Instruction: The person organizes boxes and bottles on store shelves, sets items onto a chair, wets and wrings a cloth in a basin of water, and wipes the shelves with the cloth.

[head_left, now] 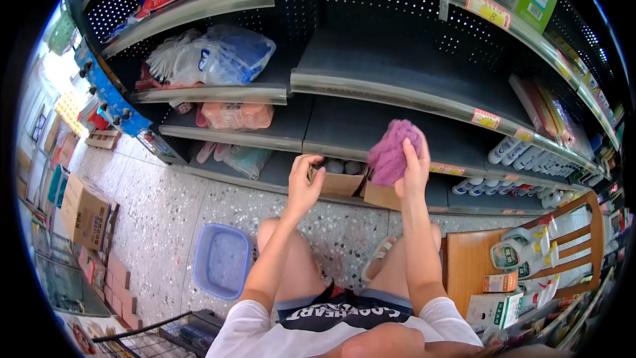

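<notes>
A crumpled purple cloth is bunched in my right hand, whose thumb presses against its front. It hangs before the lower shelves, above a cardboard box. My left hand is raised in front of the bottom shelf, fingers loosely curled and the thumb apart from them, with nothing visible in it. Just to its right, round grey items sit in an open cardboard box, partly behind my fingers. The dark shelf ahead of me has a clear price strip along its edge.
A blue plastic basin stands on the speckled floor to my left. At my right is a wooden chair bearing spray bottles and small boxes. Bagged goods lie on the left shelves; white bottles lie at lower right.
</notes>
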Available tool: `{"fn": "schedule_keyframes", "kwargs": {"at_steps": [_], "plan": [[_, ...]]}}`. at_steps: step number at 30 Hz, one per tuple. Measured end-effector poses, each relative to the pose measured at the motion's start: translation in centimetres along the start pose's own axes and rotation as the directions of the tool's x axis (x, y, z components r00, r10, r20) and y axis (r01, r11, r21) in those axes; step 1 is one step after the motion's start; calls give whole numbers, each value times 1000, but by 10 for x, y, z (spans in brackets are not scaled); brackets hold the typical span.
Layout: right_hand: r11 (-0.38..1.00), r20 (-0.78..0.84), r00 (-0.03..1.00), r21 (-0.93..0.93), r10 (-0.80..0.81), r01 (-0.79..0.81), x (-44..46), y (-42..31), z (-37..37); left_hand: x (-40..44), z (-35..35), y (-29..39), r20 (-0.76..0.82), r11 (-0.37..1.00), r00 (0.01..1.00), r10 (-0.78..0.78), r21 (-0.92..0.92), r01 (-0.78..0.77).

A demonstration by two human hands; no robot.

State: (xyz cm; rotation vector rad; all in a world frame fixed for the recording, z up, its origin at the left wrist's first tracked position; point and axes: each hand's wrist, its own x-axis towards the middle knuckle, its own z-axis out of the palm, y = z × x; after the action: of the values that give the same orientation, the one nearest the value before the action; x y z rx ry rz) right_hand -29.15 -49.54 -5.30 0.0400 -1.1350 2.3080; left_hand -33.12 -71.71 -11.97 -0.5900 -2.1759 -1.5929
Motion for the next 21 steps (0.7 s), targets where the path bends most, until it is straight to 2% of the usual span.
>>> {"fn": "schedule_keyframes", "kwargs": {"at_steps": [1,2,3,4,8,9,13,21], "plan": [[981,24,992,-143,-127,129,12,-3,7,7,6,-6,-48,1000,999,8,-14,-9],[800,132,932,-482,-338,358,24,-6,14,14,10,-12,-77,999,997,-6,-44,3],[542,288,818,-634,-498,552,31,-14,28,20,15,-17,-106,997,994,-23,-72,16],[216,469,667,-700,-579,680,39,-18,41,26,19,-22,-136,994,990,-43,-101,29],[-194,668,523,-695,-529,692,82,23,47,41,29,-43,-199,984,978,-62,-175,27],[-263,669,541,-720,-510,642,85,34,48,41,28,-46,-202,989,978,-53,-148,23],[-332,652,476,-733,-589,593,93,60,53,32,24,-69,-192,986,975,-110,-144,83],[-352,707,434,-676,-559,648,94,84,85,36,24,-62,-194,959,961,-197,-244,148]]}}
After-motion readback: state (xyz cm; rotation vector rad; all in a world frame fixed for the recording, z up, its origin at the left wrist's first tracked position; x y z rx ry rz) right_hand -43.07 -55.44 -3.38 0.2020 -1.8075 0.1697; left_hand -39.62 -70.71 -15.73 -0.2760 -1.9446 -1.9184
